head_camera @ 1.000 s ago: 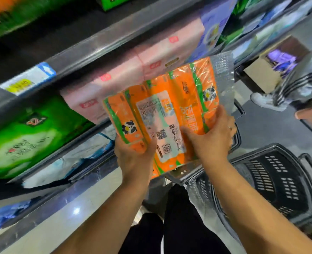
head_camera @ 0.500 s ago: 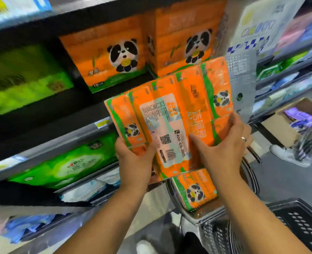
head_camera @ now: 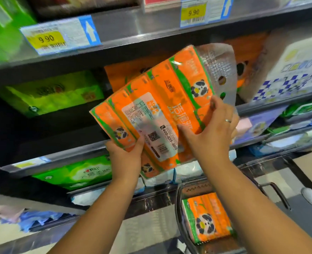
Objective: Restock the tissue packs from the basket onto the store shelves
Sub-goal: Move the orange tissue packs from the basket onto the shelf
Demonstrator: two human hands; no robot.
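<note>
Tissue pack point(head_camera: 162, 114) is up at the shelf gap, gripped by my left hand point(head_camera: 126, 158) and right hand point(head_camera: 209, 132); I'd level it and slide it beside the orange stock point(head_camera: 125, 74).

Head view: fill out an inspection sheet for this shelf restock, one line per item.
Surface: metal store shelf, stocked with green tissue packs and shelved orange packs.
Job's things: orange panda tissue pack held tilted before the shelf; second orange pack lies in the basket.
Clutter: nothing seen.
Grippers: left hand grips the pack's lower left corner; right hand holds its right side.
Cables: nothing seen.
Surroundings: 9.90 price tags above; a shoe on the floor, right.
</note>
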